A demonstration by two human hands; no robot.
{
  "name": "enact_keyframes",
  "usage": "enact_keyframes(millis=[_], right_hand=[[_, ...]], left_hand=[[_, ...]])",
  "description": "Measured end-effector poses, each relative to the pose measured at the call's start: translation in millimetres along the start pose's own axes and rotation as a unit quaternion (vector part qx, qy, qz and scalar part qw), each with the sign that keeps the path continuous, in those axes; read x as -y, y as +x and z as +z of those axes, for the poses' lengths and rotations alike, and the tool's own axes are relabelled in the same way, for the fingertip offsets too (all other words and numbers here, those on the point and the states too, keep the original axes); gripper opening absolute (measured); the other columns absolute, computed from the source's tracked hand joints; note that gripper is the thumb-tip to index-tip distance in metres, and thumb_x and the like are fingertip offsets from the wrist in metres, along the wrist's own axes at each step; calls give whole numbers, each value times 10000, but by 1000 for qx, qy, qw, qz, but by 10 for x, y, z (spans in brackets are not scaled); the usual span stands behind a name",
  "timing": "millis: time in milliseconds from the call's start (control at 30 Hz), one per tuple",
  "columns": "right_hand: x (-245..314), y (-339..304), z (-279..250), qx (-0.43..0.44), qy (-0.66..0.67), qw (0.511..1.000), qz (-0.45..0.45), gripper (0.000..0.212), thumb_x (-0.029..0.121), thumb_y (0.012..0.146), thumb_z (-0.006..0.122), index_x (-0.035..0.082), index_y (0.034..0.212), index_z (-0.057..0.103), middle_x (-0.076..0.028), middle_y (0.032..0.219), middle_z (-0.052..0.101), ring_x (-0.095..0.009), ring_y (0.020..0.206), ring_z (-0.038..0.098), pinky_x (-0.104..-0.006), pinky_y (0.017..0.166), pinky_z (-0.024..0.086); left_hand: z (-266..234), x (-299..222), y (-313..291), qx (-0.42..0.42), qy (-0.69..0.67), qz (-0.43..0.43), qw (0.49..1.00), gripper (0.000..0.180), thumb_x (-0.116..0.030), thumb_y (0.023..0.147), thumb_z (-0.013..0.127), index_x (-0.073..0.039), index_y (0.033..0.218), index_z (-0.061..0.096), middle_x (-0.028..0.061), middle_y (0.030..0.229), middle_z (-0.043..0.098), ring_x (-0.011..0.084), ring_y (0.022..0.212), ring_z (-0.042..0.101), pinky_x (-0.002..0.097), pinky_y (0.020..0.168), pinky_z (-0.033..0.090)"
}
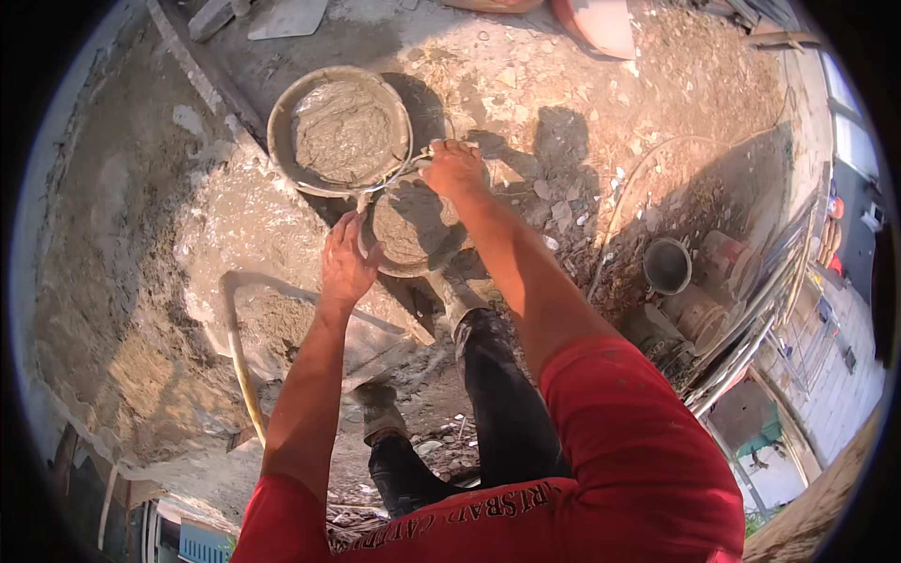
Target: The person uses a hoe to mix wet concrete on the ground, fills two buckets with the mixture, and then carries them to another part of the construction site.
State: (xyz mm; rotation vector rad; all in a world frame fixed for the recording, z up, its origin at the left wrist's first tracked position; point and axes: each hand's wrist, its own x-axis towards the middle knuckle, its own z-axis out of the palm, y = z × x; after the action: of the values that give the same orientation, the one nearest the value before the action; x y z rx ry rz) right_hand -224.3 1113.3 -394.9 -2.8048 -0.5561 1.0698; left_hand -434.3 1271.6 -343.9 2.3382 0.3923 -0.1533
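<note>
Two buckets of wet grey mix are right in front of me on the ground. The far bucket (280, 127) sits in the sun, and its mix (343, 136) comes up high. The near bucket (405, 271) is just beside it, close to my boot (457, 295), with mix in it too. So I'd say the filling looks done for both, but no bucket is up off the ground yet.

My right hand (457, 172) is by the edges of both buckets, near a thin wire handle (386, 184). Its fingers are curled — I can't tell if they are clamped on anything. My left hand (349, 267) is at the side of the near bucket, with its thumb apart from the other fingers.

A bent pale stick (242, 371) stands out by my left arm, so I could bump it. A long plank (199, 66) runs up past the far bucket — that could trip me. Stones (563, 214) are scattered off to my right, and a small dark bucket (667, 266) is over there too.
</note>
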Motion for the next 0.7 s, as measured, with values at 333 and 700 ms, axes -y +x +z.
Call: enact_keyframes(millis=[333, 700], right_hand=[[-133, -986, 16, 151, 245, 958, 5, 445, 430, 895, 557, 36, 1014, 726, -162, 942, 730, -325, 904, 714, -460, 776, 551], [-1446, -2628, -882, 177, 194, 965, 16, 451, 468, 888, 576, 56, 1026, 700, -204, 916, 704, -401, 888, 679, -508, 820, 527]], left_hand=[[248, 125, 1565, 327, 16, -129, 936, 284, -270, 833, 734, -48, 974, 626, 81, 807, 636, 163, 680, 544, 330, 653, 466], [-842, 219, 1771, 244, -148, -249, 926, 296, -287, 848, 717, -48, 1021, 733, 38, 915, 686, 156, 855, 579, 302, 781, 459]])
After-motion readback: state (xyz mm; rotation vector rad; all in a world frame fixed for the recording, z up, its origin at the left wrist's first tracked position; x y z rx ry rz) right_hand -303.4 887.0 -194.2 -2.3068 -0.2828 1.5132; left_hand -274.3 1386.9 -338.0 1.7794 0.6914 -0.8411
